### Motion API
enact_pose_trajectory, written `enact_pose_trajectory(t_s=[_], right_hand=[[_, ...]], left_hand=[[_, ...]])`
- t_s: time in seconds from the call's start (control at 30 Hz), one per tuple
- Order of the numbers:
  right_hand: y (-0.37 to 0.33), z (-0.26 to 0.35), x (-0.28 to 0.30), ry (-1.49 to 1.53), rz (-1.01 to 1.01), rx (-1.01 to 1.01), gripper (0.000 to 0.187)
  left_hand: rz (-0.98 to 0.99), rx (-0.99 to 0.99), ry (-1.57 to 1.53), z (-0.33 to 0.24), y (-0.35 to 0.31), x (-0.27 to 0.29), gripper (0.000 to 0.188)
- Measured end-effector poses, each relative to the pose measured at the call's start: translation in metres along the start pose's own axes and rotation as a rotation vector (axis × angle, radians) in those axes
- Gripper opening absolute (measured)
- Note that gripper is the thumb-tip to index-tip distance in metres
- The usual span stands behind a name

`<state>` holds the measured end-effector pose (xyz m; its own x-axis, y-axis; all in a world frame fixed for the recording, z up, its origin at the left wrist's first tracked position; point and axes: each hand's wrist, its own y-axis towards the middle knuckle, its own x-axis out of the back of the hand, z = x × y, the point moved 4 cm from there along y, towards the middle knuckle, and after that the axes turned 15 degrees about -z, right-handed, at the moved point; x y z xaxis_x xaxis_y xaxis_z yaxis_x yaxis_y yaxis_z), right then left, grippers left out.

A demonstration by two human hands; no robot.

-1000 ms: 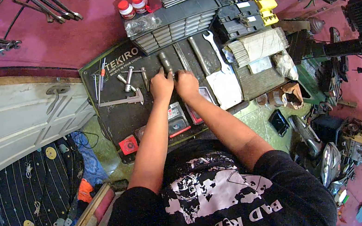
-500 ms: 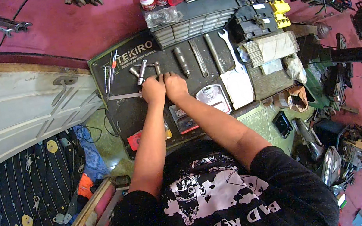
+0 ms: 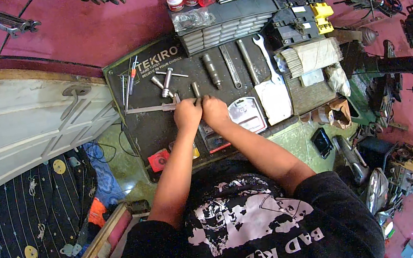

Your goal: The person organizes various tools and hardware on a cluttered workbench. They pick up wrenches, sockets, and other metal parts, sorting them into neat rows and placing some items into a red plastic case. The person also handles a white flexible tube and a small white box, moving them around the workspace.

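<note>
Pink walls [image 3: 140,24] rise behind the dark tabletop [image 3: 151,132], where a grey drawer cabinet [image 3: 229,36] stands at the back. We have our left hand [image 3: 187,113] and right hand [image 3: 215,111] curled and side by side near the middle. A short metal cylinder [image 3: 196,89] juts out just beyond our fingertips; the fingers hide its near end, so we cannot tell which hand pinches it. To our left lie a caliper [image 3: 150,109] and a metal T-handle [image 3: 167,81]; to our right, beyond a thick cylindrical tool [image 3: 212,71], lies an open-ended wrench [image 3: 265,56].
</note>
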<state>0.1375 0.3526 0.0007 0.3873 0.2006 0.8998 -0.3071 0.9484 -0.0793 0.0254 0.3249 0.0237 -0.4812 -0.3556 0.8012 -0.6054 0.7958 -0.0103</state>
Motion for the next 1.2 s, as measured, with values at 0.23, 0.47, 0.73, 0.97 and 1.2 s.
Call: enact_pose_trajectory(t_s=[0.23, 0.47, 0.73, 0.97, 1.2], right_hand=[[-0.018, 0.009, 0.005, -0.031, 0.084, 0.013, 0.031], [-0.022, 0.020, -0.005, 0.013, 0.079, 0.041, 0.039], [-0.002, 0.061, 0.011, 0.016, -0.105, 0.101, 0.037], [0.052, 0.090, -0.025, -0.024, -0.083, 0.046, 0.035], [0.064, 0.088, -0.026, -0.132, -0.146, 0.158, 0.025]], left_hand=[[-0.416, -0.161, 0.231, 0.018, 0.037, 0.048, 0.040], [-0.255, -0.283, 0.428, 0.051, 0.086, 0.061, 0.025], [-0.364, -0.124, 0.463, 0.117, 0.074, 0.089, 0.028], [-0.508, -0.268, 0.316, 0.077, 0.063, 0.082, 0.029], [-0.090, -0.023, 0.312, 0.057, 0.071, 0.026, 0.033]])
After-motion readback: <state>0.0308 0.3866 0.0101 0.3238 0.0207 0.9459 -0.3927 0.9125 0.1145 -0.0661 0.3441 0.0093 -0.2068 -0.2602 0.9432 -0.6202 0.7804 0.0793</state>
